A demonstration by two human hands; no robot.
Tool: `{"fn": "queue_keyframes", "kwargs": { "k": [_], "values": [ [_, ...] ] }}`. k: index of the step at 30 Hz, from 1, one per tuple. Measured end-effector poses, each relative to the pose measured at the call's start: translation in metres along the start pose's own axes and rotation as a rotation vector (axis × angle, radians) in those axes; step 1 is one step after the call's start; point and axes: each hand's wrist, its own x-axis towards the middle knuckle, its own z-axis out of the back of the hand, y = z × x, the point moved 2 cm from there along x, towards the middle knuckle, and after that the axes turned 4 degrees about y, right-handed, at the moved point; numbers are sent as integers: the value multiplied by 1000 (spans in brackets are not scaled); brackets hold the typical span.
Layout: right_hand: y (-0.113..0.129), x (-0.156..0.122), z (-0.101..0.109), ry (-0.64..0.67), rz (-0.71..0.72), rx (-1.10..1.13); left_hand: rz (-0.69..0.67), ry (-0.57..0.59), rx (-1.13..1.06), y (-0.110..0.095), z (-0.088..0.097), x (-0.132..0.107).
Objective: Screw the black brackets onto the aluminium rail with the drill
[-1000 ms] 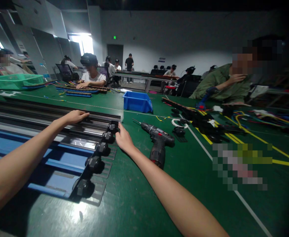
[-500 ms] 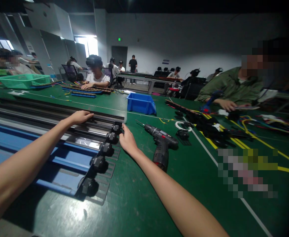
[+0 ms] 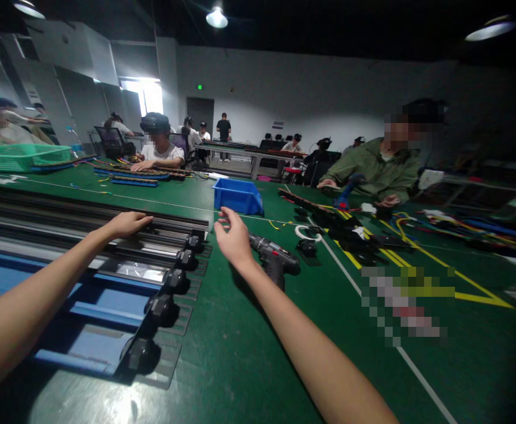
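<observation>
Several long metal profiles (image 3: 103,310) in blue and dark grey lie side by side on the green table. Black end pieces with round cable glands (image 3: 160,310) and slotted flat plates stick out at their right ends. My left hand (image 3: 127,224) rests on the far dark profiles, fingers stretched out. Just right of the profile ends, my right hand (image 3: 235,235) is raised over the table, fingers apart and nothing in it. A cordless drill (image 3: 278,257) lies beside it on the table, its bit end hidden behind that hand.
Behind my right hand stands a blue bin (image 3: 237,197). A white ring (image 3: 307,233), black parts and colored wires (image 3: 456,219) spread to the right. A co-worker in a green jacket (image 3: 372,171) sits there. A green basket (image 3: 23,157) is at the far left.
My right hand has left the profile's end, rising and opening beside it. The camera view has shifted slightly right and up. The co-worker in green has lowered and parted their hands.
</observation>
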Motion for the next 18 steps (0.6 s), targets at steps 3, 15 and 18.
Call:
{"fn": "queue_keyframes", "kwargs": {
  "k": [3,15,18],
  "values": [
    [-21,29,51,-47,-117,3,0,4,9,4,-3,3],
    [129,-70,-29,529,438,-65,32,5,119,-4,4,-3],
    [163,-130,-55,673,657,-222,60,37,96,-3,7,-4]
  ]
}}
